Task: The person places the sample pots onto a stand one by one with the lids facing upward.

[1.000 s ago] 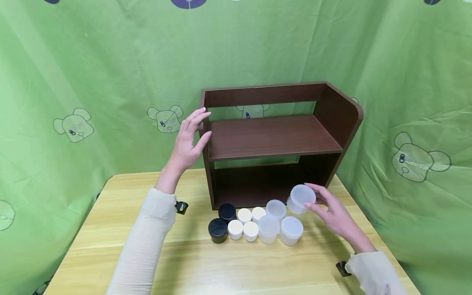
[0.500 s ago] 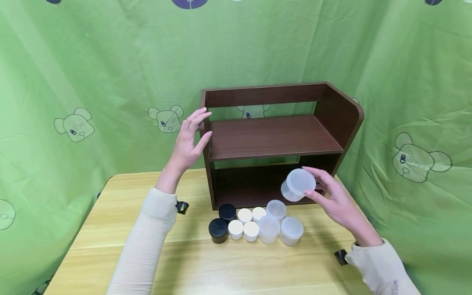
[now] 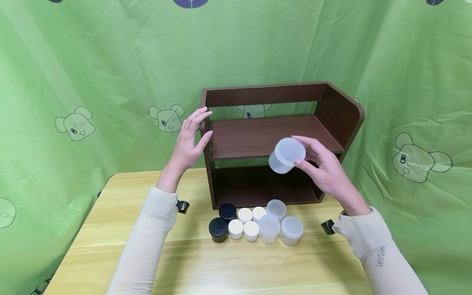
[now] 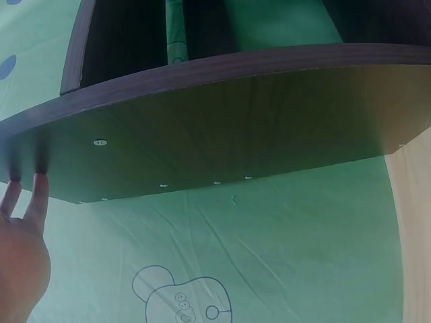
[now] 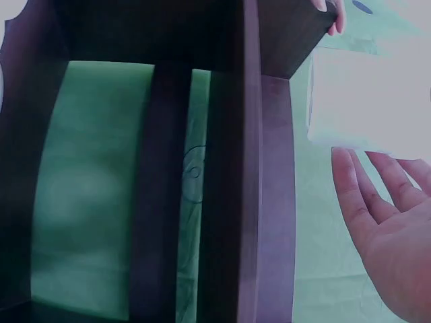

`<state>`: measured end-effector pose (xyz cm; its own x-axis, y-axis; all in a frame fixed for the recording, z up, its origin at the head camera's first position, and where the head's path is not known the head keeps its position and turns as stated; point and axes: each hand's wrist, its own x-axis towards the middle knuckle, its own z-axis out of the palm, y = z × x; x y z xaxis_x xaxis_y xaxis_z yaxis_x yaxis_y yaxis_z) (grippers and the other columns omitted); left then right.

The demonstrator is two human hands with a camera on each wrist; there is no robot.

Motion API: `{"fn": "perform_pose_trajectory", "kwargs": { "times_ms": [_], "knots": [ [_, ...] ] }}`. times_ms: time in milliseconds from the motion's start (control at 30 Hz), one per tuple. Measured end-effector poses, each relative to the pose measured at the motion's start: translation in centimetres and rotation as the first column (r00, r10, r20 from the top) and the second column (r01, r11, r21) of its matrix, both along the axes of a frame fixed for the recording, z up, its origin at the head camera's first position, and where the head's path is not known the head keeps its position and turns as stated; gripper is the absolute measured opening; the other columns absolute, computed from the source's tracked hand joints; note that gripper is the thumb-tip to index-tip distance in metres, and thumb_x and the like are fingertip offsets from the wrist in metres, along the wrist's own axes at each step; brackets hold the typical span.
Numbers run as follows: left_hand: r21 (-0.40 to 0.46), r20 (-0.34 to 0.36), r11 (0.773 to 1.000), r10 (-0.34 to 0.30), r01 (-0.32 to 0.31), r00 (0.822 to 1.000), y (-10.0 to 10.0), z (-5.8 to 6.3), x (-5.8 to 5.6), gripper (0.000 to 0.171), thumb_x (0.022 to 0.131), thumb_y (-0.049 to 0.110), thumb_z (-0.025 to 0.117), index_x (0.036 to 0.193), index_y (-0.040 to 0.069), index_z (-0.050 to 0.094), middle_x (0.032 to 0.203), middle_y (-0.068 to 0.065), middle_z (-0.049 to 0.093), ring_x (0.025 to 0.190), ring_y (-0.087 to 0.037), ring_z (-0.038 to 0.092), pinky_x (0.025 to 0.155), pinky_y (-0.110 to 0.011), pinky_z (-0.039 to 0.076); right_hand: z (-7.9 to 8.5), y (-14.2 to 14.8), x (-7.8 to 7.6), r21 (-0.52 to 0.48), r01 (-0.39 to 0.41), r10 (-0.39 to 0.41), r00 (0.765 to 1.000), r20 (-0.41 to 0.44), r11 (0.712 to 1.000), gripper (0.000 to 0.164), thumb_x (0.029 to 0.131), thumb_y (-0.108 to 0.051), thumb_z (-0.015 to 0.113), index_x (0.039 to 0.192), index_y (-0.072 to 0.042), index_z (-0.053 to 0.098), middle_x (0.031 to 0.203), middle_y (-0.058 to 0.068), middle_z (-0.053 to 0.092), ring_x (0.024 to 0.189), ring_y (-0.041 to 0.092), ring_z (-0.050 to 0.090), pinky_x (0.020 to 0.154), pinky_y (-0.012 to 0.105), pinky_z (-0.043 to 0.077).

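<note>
In the head view my right hand [image 3: 324, 168] grips a translucent plastic jar [image 3: 283, 159] with a frosted lid, thumb on one side and fingers on the other. The jar is tilted and held up in front of the shelf's middle board. The right wrist view shows it as a washed-out pale shape [image 5: 367, 101] beside the fingers [image 5: 347, 182]. My left hand [image 3: 188, 141] rests against the left side of a dark brown wooden shelf [image 3: 273, 133], fingers extended. From the left wrist, its fingertips [image 4: 39, 192] touch the outer face of the side panel.
Before the shelf on the light wood table [image 3: 206, 270] stand two black-lidded jars [image 3: 218, 229], several small white-lidded jars [image 3: 251, 230] and three translucent jars [image 3: 291, 230], grouped close together. Green printed cloth [image 3: 110, 61] hangs behind and at both sides.
My right hand has lifted the translucent jar up and a little left, from beside the other jars to the height of the middle board. My left hand has stayed on the shelf's side.
</note>
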<state>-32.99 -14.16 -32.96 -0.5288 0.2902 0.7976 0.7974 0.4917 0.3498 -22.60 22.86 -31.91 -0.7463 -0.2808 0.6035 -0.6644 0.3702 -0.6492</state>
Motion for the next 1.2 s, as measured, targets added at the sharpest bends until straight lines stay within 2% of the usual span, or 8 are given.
{"fn": "perform_pose_trajectory", "kwargs": {
  "times_ms": [133, 300, 467, 733, 933, 1200],
  "knots": [
    [0.002, -0.004, 1.0, -0.004, 0.004, 1.0, 0.0, 0.0, 0.0, 0.051, 0.103, 0.024, 0.058, 0.153, 0.018, 0.046, 0.164, -0.002, 0.039, 0.146, -0.026, 0.039, 0.121, -0.049, 0.034, 1.1, -0.9, -1.3, -0.006, 0.004, -0.003, 1.0, 0.03, 1.0, 0.053, 0.097, 0.003, 0.066, 0.148, -0.005, 0.053, 0.122, -0.014, 0.063, 0.109, -0.001, 0.063, 0.091, 0.01, 0.051],
    [0.001, 0.001, 1.0, -0.003, 0.003, 1.0, 0.0, 0.1, -0.1, 0.051, 0.103, 0.024, 0.058, 0.153, 0.018, 0.046, 0.164, -0.005, 0.039, 0.145, -0.027, 0.039, 0.12, -0.051, 0.035, 2.0, -2.2, -2.8, -0.009, -0.005, 0.005, 0.997, 0.074, 1.0, 0.052, 0.1, -0.006, 0.067, 0.149, -0.007, 0.052, 0.124, 0.003, 0.065, 0.106, 0.003, 0.065, 0.088, 0.011, 0.053],
    [0.003, 0.02, 1.0, 0.001, -0.001, 1.0, 0.0, 0.0, 0.0, 0.051, 0.104, 0.025, 0.057, 0.153, 0.02, 0.046, 0.164, -0.001, 0.038, 0.144, -0.026, 0.039, 0.119, -0.051, 0.035, 2.7, -3.8, -4.7, 0.017, 0.016, -0.017, 0.994, 0.105, 1.0, 0.052, 0.101, -0.015, 0.067, 0.15, -0.01, 0.051, 0.13, 0.014, 0.063, 0.106, 0.005, 0.063, 0.09, 0.012, 0.052],
    [0.01, 0.023, 1.0, 0.011, -0.011, 1.0, -0.1, -0.1, -0.1, 0.051, 0.104, 0.026, 0.056, 0.153, 0.02, 0.046, 0.165, 0.002, 0.038, 0.142, -0.025, 0.041, 0.117, -0.051, 0.038, 4.0, -6.9, -7.6, 0.017, 0.031, -0.033, 0.991, 0.132, 0.999, 0.051, 0.102, -0.021, 0.067, 0.149, -0.011, 0.052, 0.13, 0.015, 0.064, 0.106, 0.023, 0.064, 0.086, 0.021, 0.05],
    [0.007, 0.029, 1.0, 0.011, -0.011, 1.0, -0.1, -0.1, 0.0, 0.051, 0.104, 0.026, 0.058, 0.153, 0.02, 0.046, 0.165, 0.001, 0.038, 0.143, -0.024, 0.04, 0.118, -0.05, 0.037, 4.5, -9.3, -9.5, 0.003, 0.05, -0.049, 0.987, 0.155, 0.999, 0.05, 0.101, -0.027, 0.069, 0.146, -0.012, 0.054, 0.128, 0.013, 0.063, 0.104, 0.026, 0.066, 0.084, 0.03, 0.048],
    [0.005, 0.024, 1.0, 0.016, -0.017, 1.0, -0.1, -0.3, 0.1, 0.051, 0.104, 0.025, 0.058, 0.153, 0.02, 0.046, 0.164, -0.002, 0.039, 0.143, -0.026, 0.04, 0.118, -0.05, 0.037, 4.8, -12.3, -11.8, 0.031, 0.059, -0.064, 0.985, 0.163, 0.998, 0.054, 0.101, -0.032, 0.068, 0.148, -0.011, 0.052, 0.135, 0.015, 0.063, 0.115, 0.032, 0.064, 0.092, 0.042, 0.053]
  ]
}}
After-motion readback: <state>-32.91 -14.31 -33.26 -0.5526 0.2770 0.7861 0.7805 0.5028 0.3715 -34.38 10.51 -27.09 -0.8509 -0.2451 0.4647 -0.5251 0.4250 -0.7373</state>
